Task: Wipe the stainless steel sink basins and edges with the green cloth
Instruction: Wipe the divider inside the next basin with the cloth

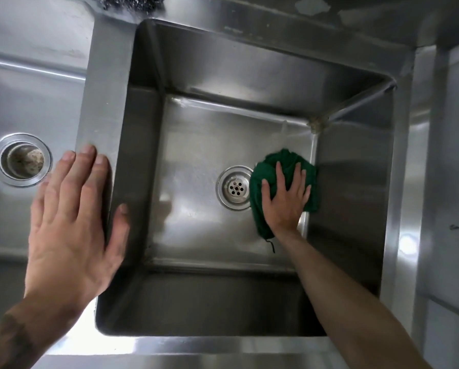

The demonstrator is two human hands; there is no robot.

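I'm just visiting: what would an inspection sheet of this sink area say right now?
Surface: steel sink with two basins; right basin floor is shiny, with brownish grime in its far right corner.
Job's things: green cloth bunched on the right basin floor, between the drain and the right wall.
Clutter: dark scourer at the top edge, cut off by the picture.
Grips: right hand presses flat on the cloth, fingers spread; left hand rests flat on the divider.
Cables: nothing seen.
Surroundings: left basin with left drain; blotchy wall behind.
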